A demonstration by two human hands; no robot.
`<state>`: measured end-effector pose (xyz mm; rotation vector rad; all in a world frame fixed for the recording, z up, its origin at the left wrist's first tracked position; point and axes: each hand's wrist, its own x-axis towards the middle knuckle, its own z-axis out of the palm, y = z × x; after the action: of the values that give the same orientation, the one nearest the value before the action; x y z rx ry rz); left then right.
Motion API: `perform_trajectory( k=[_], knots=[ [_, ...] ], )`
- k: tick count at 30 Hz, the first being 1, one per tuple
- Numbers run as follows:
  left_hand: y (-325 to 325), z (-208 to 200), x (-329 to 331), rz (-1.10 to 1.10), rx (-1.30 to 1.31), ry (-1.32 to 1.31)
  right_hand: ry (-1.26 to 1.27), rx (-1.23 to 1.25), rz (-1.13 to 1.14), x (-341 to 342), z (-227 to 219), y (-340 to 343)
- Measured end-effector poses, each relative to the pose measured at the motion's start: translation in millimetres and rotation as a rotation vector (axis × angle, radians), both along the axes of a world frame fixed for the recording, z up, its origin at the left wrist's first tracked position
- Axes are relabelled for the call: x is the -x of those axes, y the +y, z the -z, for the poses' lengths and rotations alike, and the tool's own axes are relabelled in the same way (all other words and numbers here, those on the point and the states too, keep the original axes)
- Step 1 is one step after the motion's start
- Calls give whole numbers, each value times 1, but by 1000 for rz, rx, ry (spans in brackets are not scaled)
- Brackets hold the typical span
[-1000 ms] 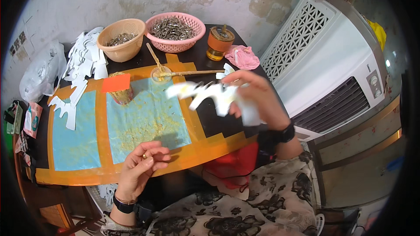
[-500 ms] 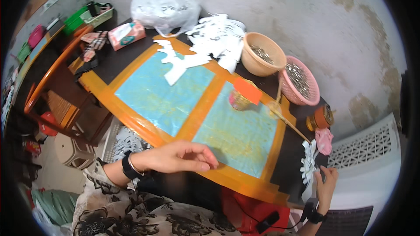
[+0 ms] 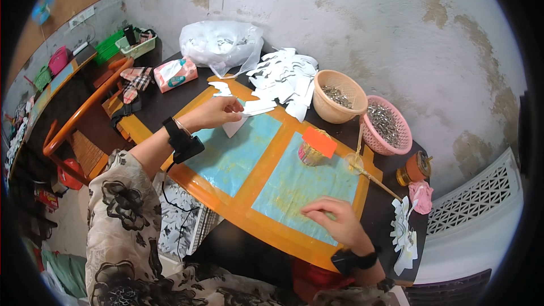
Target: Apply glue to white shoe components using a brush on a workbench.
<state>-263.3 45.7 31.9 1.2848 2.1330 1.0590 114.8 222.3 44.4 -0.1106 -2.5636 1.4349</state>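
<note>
My left hand (image 3: 218, 111) reaches over the far part of the left blue sheet (image 3: 212, 161). Its thumb and fingers are closed at a flat white cut-out piece (image 3: 233, 128), which sticks out below and beside the fingertips; the hand covers its middle. Over the near part of the right blue sheet (image 3: 283, 184), my right hand (image 3: 334, 218) hovers with fingers loosely stretched and nothing visible in them. Beyond it stands a small tin (image 3: 309, 154) with an orange flap (image 3: 319, 142) on top. A brush with a long wooden handle (image 3: 378, 182) lies to its right.
A pile of white cut-outs (image 3: 283, 79) and a clear plastic bag (image 3: 221, 48) lie along the wall. A beige basket (image 3: 323, 105) and a pink basket (image 3: 377, 141) hold small metal parts. Joined white pieces (image 3: 402, 235) lie at the right edge, near an orange-brown jar (image 3: 416, 165).
My left hand has moved up and away from the near edge to the white cut-out piece. My right hand has left the white pieces at the right edge and come in over the right blue sheet.
</note>
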Motion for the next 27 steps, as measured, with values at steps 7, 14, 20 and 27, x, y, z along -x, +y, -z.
perform_trajectory(
  k=[7, 14, 20, 27],
  knots=[
    [2, -10, -37, 106, 91, 82, -22, 415, 213, 0, 27, 26],
    [-21, 17, -19, 102, 204, 658, 140, 239, 548, -11, 15, 125],
    [-24, 14, -35, 16, 2, 613, 65, -236, 643, -32, 36, 163],
    [38, -17, -81, 208, -93, 7, 173, -269, 399, 32, 3, 91]
  ],
)
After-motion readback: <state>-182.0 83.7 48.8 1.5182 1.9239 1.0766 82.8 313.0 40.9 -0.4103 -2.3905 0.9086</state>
